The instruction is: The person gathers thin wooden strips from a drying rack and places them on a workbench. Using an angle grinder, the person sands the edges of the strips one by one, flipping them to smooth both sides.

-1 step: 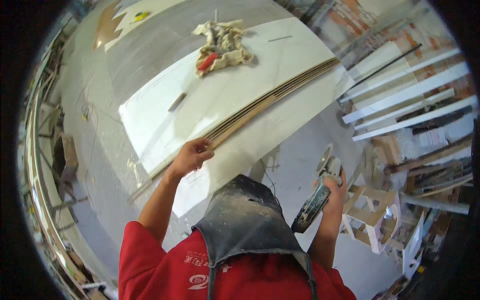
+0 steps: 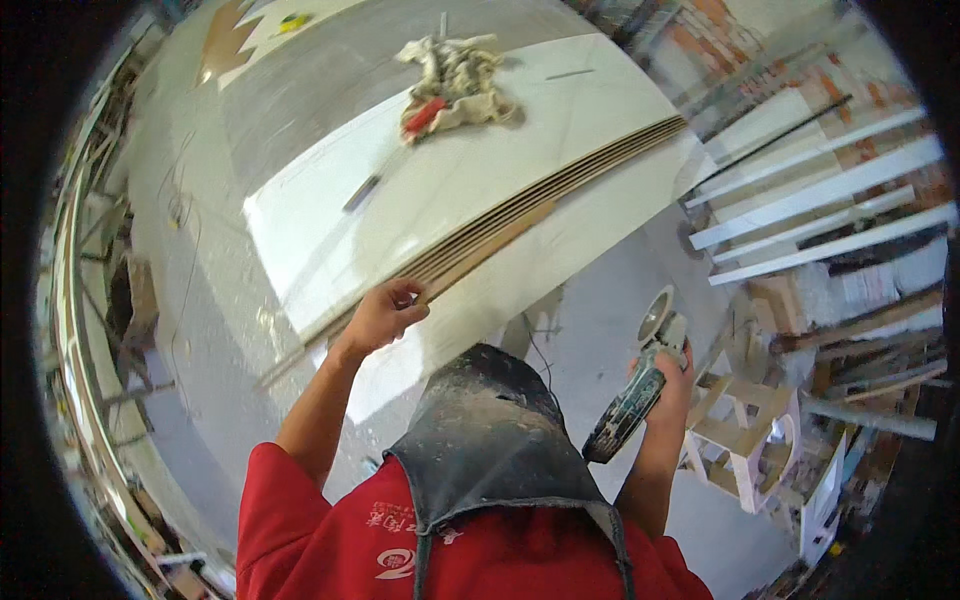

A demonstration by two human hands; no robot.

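Note:
My left hand is closed at the near end of a short brown strip, thumb and fingers pinched on it. The strip lies along the front of several long, thin strips, bundled side by side. They rest slantwise on a large white board. My right hand is wrapped round an angle grinder, held off to the right beyond the board's edge. Its pale disc points away from me, and the body slants down towards me. Blur hides whether the disc turns.
A crumpled cream cloth with a red object lies on the board, near a small dark bar. White slats are stacked at the right, above a wooden frame. A dark apron covers my front.
The view has shifted slightly. The short brown strip now stands a little apart from the bundle at its far end. Both hands keep their places, and the grinder stays in my right hand.

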